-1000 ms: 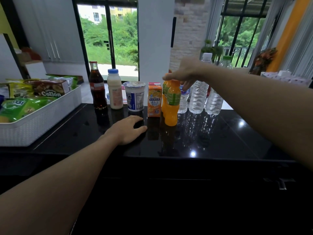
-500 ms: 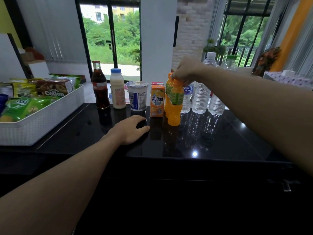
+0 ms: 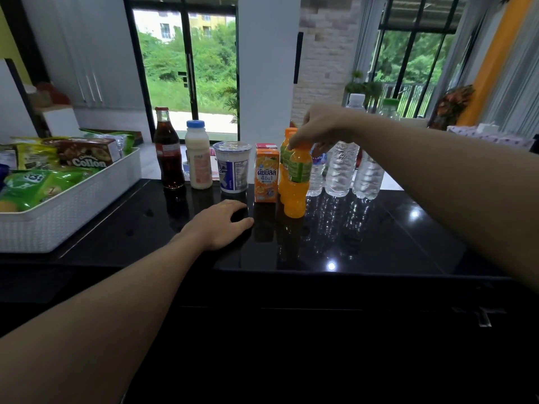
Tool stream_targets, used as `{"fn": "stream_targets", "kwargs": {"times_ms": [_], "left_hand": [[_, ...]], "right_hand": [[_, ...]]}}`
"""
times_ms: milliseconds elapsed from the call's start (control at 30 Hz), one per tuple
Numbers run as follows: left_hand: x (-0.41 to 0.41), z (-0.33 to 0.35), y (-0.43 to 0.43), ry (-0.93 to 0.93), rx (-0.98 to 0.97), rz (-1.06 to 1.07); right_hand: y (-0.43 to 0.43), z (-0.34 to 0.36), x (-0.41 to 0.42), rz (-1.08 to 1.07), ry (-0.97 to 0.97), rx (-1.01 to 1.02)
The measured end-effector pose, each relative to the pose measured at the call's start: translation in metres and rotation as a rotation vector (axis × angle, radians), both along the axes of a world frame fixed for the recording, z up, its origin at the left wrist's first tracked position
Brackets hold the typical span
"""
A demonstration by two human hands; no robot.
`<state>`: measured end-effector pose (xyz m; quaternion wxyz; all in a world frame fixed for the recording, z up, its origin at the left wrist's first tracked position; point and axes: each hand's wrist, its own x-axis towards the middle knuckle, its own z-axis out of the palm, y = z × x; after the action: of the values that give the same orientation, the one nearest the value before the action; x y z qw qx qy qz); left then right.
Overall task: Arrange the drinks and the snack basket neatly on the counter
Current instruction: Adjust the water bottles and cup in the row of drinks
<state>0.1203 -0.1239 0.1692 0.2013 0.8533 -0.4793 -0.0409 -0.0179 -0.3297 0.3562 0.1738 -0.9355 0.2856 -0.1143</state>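
Pinching the orange bottle [image 3: 297, 182] by its cap, right hand [image 3: 318, 131] fingers curled, you are likely handling a full, tippy load.

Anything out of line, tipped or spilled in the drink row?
One thing: the front orange bottle stands forward of the row, ahead of the second orange bottle and the juice carton. The right hand has a grip on its cap. All drinks look upright; no spill visible.
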Motion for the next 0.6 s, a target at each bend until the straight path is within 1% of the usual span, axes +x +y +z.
{"fn": "stream_targets", "kwargs": {"times_ms": [133, 267, 600], "left_hand": [[-0.0011, 0.0003, 0.0008, 0.0, -0.008, -0.003], [-0.0008, 0.0004, 0.0003, -0.002, -0.007, -0.005], [-0.0001, -0.0002, 0.0014, 0.025, -0.028, -0.001]], "right_hand": [[0.0019, -0.0012, 0.0023, 0.022, -0.055, -0.036], [0.0007, -0.0035, 0.0049, 0.02, -0.071, -0.058], [0.0009, -0.0024, 0.0047, -0.004, -0.043, -0.02]]}}
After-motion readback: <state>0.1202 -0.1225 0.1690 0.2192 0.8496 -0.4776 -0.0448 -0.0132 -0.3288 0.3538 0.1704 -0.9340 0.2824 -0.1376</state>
